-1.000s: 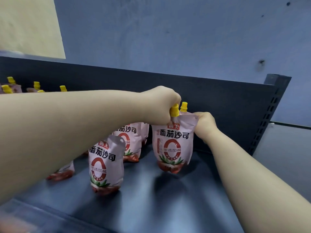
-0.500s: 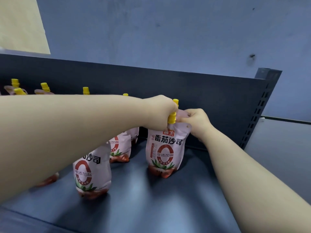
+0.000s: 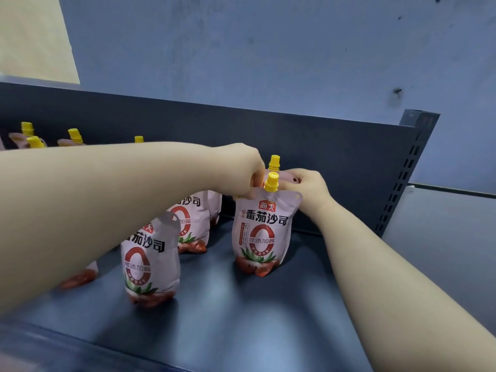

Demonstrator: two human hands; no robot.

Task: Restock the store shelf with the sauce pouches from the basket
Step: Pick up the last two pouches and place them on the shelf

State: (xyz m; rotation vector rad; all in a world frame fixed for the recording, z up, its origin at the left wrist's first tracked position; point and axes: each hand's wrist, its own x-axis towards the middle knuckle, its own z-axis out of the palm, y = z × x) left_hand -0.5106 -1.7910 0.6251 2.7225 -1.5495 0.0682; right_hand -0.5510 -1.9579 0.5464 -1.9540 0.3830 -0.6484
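Observation:
A pink sauce pouch (image 3: 261, 232) with a yellow cap stands upright on the dark shelf (image 3: 241, 326). My left hand (image 3: 241, 170) pinches its top edge just left of the cap. Right behind it stands a second pouch (image 3: 287, 176), of which only the cap and top edge show. My right hand (image 3: 308, 186) grips that top edge from the right. Two more pouches, a near one (image 3: 150, 264) and one further back (image 3: 190, 224), stand to the left, partly hidden under my left forearm. The basket is out of view.
Several yellow-capped pouches (image 3: 75, 136) line the shelf's far left. A dark back panel (image 3: 335, 157) closes the shelf behind, ending in a perforated upright (image 3: 400, 183) on the right. Bare shelf surface lies in front of and right of the held pouches.
My left hand has slid off the front pouch's cap to its top edge, so the cap shows. The two pouches stand a little further left and lower on the shelf.

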